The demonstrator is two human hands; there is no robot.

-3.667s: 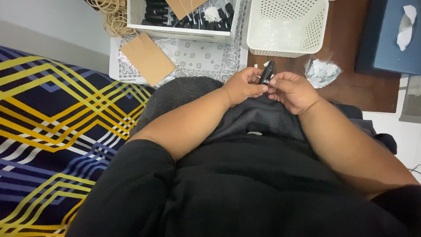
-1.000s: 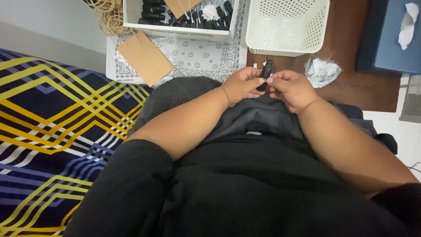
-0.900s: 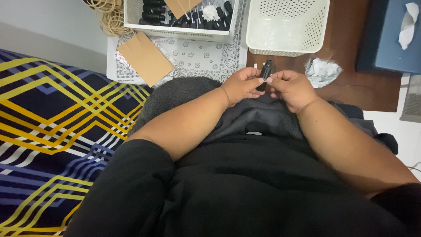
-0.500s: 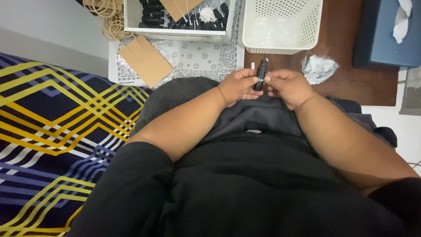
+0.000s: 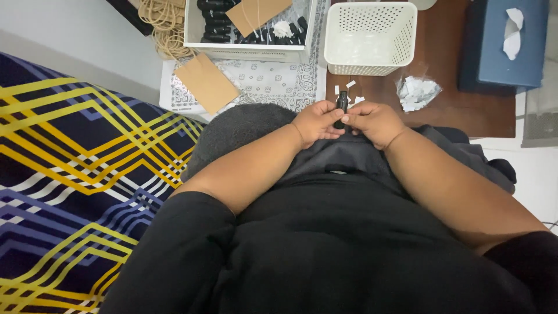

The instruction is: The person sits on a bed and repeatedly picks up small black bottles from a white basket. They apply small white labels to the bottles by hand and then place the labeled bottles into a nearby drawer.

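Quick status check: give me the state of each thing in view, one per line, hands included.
Left hand: closed on the small black bottle, held upright.
Right hand: fingertips pinching the same bottle.
White perforated basket: upright, looks empty.
White tray: holds black bottles and a brown card.
Brown card: lying flat on the patterned cloth.
Crumpled wrapper: loose on the wooden table.
Blue tissue box: a tissue sticking out.

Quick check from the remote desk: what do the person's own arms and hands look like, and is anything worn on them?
Both forearms are bare, as are the left hand and right hand: no gloves, rings, watch or bands show. Short black sleeves cover the upper arms, matching the black top.
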